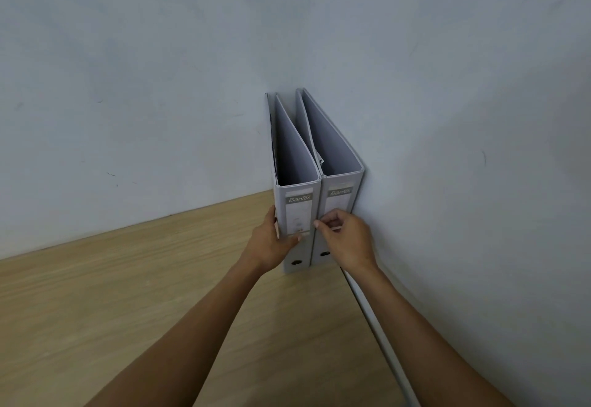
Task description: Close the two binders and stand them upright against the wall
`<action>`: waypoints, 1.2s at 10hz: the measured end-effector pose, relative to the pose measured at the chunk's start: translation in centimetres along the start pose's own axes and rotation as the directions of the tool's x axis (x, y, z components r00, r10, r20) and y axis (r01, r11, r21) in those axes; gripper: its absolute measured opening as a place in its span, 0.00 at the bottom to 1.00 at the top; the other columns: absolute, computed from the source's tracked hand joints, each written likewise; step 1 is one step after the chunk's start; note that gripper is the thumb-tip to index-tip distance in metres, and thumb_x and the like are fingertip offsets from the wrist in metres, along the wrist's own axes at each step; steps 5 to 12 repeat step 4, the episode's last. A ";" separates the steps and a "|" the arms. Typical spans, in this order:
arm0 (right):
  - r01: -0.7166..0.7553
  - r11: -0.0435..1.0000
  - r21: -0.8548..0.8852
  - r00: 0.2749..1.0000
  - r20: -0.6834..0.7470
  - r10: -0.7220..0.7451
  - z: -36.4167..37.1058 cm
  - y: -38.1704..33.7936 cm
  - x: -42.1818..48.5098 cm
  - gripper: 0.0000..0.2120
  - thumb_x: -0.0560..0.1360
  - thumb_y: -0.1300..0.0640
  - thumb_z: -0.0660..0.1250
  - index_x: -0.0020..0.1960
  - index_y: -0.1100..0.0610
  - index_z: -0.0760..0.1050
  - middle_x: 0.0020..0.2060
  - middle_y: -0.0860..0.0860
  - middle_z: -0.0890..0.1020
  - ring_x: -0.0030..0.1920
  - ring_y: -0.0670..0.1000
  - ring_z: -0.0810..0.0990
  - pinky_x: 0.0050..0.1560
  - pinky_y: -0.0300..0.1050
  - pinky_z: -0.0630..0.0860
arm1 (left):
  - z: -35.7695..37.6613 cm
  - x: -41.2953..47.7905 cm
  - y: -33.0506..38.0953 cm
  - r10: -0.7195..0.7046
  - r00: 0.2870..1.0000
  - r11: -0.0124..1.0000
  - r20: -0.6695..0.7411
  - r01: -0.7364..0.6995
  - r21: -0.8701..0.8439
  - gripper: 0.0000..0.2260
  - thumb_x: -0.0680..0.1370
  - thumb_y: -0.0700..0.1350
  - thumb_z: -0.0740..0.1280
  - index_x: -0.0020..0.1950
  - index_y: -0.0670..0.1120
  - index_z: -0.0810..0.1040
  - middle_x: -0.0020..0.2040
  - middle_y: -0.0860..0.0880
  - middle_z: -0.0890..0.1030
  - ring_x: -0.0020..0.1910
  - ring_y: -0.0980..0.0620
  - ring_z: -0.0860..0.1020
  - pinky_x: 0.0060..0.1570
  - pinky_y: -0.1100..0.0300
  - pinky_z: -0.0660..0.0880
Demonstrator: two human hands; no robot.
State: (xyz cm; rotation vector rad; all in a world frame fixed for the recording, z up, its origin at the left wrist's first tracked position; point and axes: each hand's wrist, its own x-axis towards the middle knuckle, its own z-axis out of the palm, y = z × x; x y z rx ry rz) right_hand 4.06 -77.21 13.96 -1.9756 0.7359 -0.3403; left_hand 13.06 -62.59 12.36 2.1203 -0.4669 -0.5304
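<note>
Binders [303, 208] stand upright on the tabletop [128, 294] in the corner, left hand [271, 240] clasping one, right hand [345, 237] seemingly pinching the other.

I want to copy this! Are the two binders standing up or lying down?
Standing up. Both binders stand on the wooden table, spines facing us.

the left hand [271, 243] covers the bottom left part of the left binder [295, 205], and its fingers go round the side where they cannot be seen. the right hand [347, 237] hides much of the spine of the right binder [340, 195]. the small print on both labels is too blurry to read. what is inside the binders is dark and hard to make out. both arms are cut off by the bottom edge. the worktop [128, 294] runs off the left and bottom edges.
</note>
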 end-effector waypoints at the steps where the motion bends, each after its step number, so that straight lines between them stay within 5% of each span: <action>1: -0.021 1.000 0.020 1.000 0.001 0.021 0.1 0.3 -0.4 0.02 0.77 0.55 0.70 0.46 0.51 0.81 0.41 0.45 0.83 0.42 0.46 0.82 0.43 0.41 0.78 | -0.7 -0.8 -0.2 -0.026 1.000 0.999 -0.009 0.026 0.032 0.39 0.77 0.48 0.72 0.82 0.49 0.52 0.78 0.44 0.68 0.65 0.45 0.80 0.61 0.53 0.75; 2: -0.026 0.998 0.051 0.999 0.029 0.025 0.6 -0.2 -1.2 0.03 0.76 0.54 0.68 0.45 0.48 0.81 0.44 0.48 0.85 0.46 0.50 0.84 0.50 0.51 0.83 | -2.1 -2.2 -0.7 -0.057 0.998 0.998 -0.013 0.057 0.035 0.38 0.79 0.50 0.69 0.83 0.49 0.50 0.79 0.45 0.67 0.55 0.49 0.83 0.57 0.55 0.74; 3: -0.013 0.997 0.080 0.998 0.056 0.008 1.3 -1.4 -1.8 0.05 0.77 0.56 0.68 0.44 0.48 0.81 0.43 0.46 0.84 0.47 0.50 0.84 0.49 0.52 0.83 | -4.2 -3.6 -1.6 -0.035 0.999 0.999 -0.039 0.036 0.033 0.36 0.80 0.52 0.68 0.83 0.50 0.52 0.78 0.47 0.69 0.44 0.58 0.82 0.56 0.57 0.72; 4: 0.029 0.996 0.089 0.998 0.050 -0.033 2.5 -2.9 -2.5 0.09 0.77 0.58 0.67 0.41 0.47 0.80 0.41 0.47 0.85 0.47 0.50 0.85 0.52 0.49 0.82 | -7.1 -5.4 -3.6 -0.031 0.998 0.999 -0.062 0.028 -0.046 0.35 0.79 0.56 0.66 0.82 0.53 0.53 0.76 0.50 0.70 0.52 0.55 0.83 0.60 0.50 0.77; 12: 0.029 0.996 0.089 0.998 0.050 -0.033 2.5 -2.9 -2.5 0.09 0.77 0.58 0.67 0.41 0.47 0.80 0.41 0.47 0.85 0.47 0.50 0.85 0.52 0.49 0.82 | -7.1 -5.4 -3.6 -0.031 0.998 0.999 -0.062 0.028 -0.046 0.35 0.79 0.56 0.66 0.82 0.53 0.53 0.76 0.50 0.70 0.52 0.55 0.83 0.60 0.50 0.77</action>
